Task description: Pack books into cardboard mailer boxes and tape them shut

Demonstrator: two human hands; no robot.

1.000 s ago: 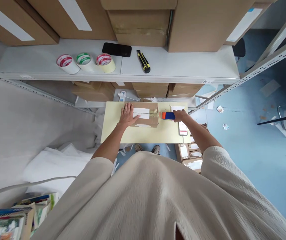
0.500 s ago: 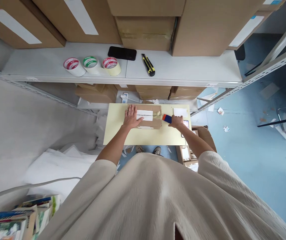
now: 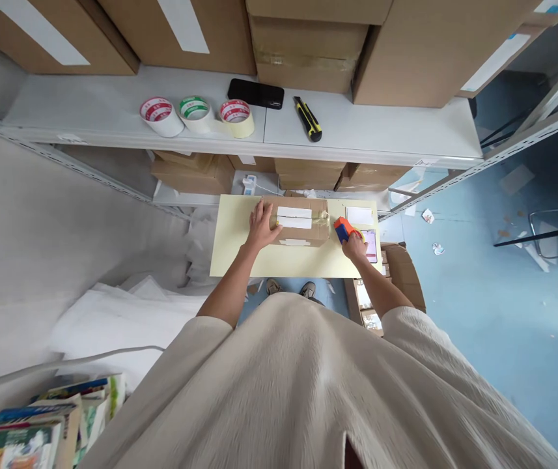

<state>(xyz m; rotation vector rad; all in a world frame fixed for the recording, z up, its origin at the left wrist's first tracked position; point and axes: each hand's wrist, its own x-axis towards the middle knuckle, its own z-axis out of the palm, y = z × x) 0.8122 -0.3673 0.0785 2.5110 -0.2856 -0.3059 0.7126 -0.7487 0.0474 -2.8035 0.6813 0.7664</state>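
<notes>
A brown cardboard box point(image 3: 318, 229) with a white label and clear tape along its top lies on a pale yellow table point(image 3: 232, 254). My left hand point(image 3: 261, 226) rests against the box's left end, fingers spread and partly over the top, gripping nothing. Just off the right end of the box, my right hand point(image 3: 355, 246) is closed around an orange and blue tape dispenser point(image 3: 342, 228). A phone with a lit screen point(image 3: 370, 246) lies beside that hand, partly covered by it. White paper slips point(image 3: 359, 215) sit behind the phone.
A grey shelf point(image 3: 161, 144) above the table's far edge carries several tape rolls point(image 3: 196, 114), a black phone point(image 3: 255, 94), a yellow and black utility knife point(image 3: 308, 119) and large cartons point(image 3: 415, 52). An open carton point(image 3: 403, 273) stands on the floor at right. Books point(image 3: 29, 423) are stacked lower left.
The tape dispenser has tilted and pulled away from the box's right end, showing more of its orange side. My left hand has shifted toward the box's left edge. The view has moved slightly.
</notes>
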